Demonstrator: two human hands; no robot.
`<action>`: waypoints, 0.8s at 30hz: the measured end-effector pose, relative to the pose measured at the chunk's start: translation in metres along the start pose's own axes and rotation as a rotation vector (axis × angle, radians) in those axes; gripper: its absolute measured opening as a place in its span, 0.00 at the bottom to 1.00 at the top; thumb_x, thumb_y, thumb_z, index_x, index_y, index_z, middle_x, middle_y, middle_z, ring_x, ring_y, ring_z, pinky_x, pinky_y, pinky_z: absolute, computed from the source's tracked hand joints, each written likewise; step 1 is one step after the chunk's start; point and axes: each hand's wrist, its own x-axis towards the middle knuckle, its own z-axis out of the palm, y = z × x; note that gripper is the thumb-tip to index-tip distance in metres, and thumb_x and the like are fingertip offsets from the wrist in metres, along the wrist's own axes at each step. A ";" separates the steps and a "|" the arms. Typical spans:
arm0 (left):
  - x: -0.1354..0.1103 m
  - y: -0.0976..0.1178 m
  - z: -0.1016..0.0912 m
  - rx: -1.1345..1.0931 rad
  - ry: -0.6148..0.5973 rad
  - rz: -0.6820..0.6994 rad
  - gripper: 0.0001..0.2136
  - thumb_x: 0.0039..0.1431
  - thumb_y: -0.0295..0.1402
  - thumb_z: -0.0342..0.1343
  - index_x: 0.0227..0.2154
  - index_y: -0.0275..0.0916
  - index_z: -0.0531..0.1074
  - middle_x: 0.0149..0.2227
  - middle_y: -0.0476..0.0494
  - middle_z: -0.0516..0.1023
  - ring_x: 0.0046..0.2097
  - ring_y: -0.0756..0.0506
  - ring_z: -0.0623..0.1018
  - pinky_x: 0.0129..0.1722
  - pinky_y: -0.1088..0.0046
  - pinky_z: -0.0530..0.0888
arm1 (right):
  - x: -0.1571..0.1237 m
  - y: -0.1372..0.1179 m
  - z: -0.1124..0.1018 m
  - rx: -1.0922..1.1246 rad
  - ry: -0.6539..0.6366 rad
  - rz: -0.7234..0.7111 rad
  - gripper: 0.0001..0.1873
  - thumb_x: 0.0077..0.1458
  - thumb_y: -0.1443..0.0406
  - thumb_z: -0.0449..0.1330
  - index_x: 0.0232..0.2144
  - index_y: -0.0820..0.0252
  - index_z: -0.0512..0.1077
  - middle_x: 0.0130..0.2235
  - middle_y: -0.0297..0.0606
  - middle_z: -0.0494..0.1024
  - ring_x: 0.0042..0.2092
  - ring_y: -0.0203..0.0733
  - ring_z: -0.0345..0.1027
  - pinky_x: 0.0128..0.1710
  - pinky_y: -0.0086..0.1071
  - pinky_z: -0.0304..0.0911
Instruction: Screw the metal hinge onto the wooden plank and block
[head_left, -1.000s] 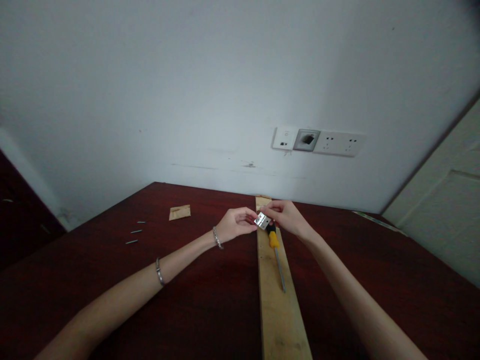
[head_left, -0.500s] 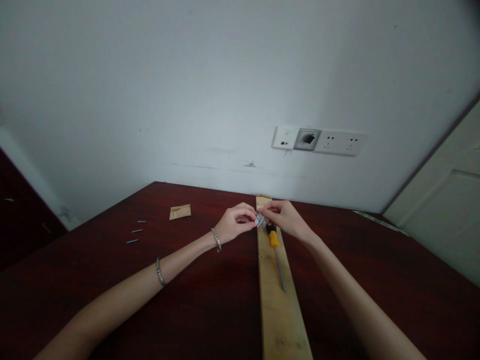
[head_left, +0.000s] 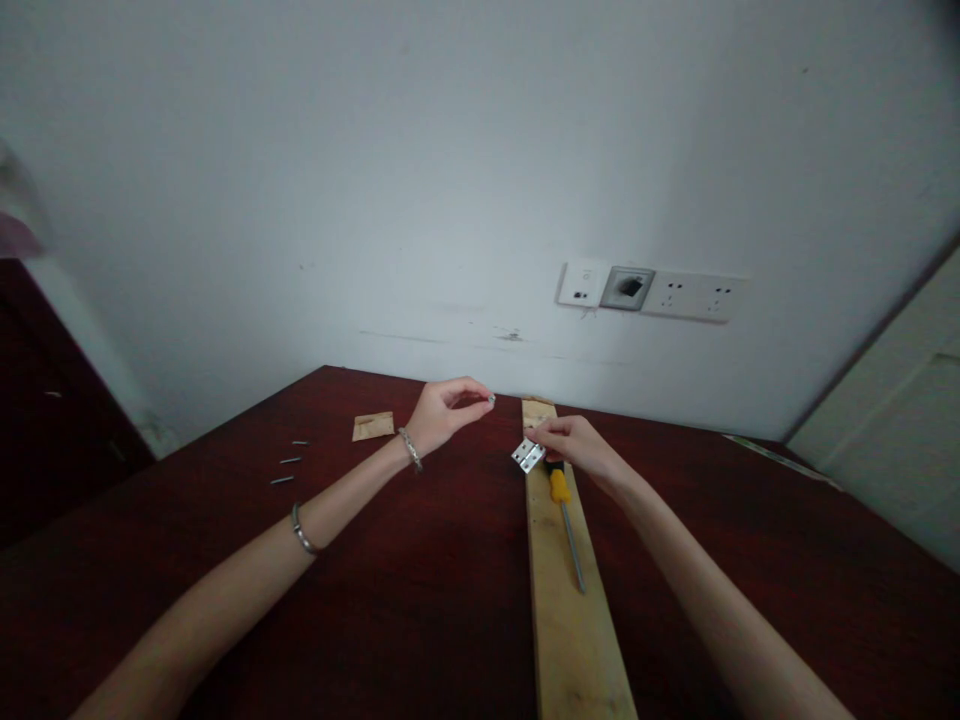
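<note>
My right hand (head_left: 571, 447) pinches a small silver hinge (head_left: 528, 455) at the far end of a long pale wooden plank (head_left: 570, 600). My left hand (head_left: 444, 412) is raised to the left of the plank, thumb and forefinger pinched on a tiny silver piece, likely a screw (head_left: 491, 399). A screwdriver (head_left: 566, 515) with a yellow and black handle lies on the plank just under my right hand, its shaft pointing towards me. I wear two bracelets on my left arm.
The plank lies on a dark red table (head_left: 420, 580) against a white wall. Three small screws (head_left: 289, 462) and a small tan paper packet (head_left: 373, 426) lie at the left back. A row of wall sockets (head_left: 652, 292) is above.
My left hand has let go of the hinge and lifted up and left, pinching a tiny silver piece. My right hand keeps the hinge at the plank's end.
</note>
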 end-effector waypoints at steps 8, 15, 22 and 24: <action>-0.029 -0.027 -0.122 0.519 -0.074 -0.192 0.07 0.50 0.34 0.59 0.29 0.35 0.76 0.33 0.43 0.80 0.38 0.46 0.77 0.43 0.69 0.72 | 0.010 -0.009 0.038 0.051 -0.105 0.073 0.23 0.41 0.48 0.65 0.23 0.64 0.76 0.23 0.36 0.73 0.25 0.30 0.62 0.25 0.24 0.60; -0.099 -0.039 -0.245 0.988 -0.127 -0.541 0.07 0.48 0.30 0.54 0.28 0.35 0.76 0.32 0.44 0.79 0.35 0.47 0.76 0.38 0.73 0.71 | 0.028 -0.031 0.128 0.022 -0.322 0.044 0.15 0.46 0.56 0.65 0.22 0.65 0.75 0.17 0.30 0.67 0.21 0.26 0.57 0.20 0.21 0.55; -0.155 -0.034 -0.292 1.099 -0.115 -0.718 0.06 0.44 0.30 0.53 0.25 0.36 0.75 0.27 0.46 0.77 0.32 0.46 0.75 0.35 0.74 0.69 | 0.038 -0.047 0.218 -0.024 -0.483 -0.011 0.12 0.48 0.59 0.65 0.22 0.64 0.76 0.16 0.30 0.68 0.20 0.26 0.57 0.18 0.20 0.54; -0.165 -0.035 -0.294 1.109 -0.132 -0.749 0.07 0.44 0.30 0.53 0.25 0.36 0.75 0.27 0.46 0.77 0.32 0.46 0.75 0.34 0.74 0.69 | 0.041 -0.051 0.230 -0.034 -0.505 -0.023 0.12 0.49 0.60 0.64 0.22 0.64 0.76 0.16 0.30 0.67 0.20 0.26 0.56 0.16 0.20 0.52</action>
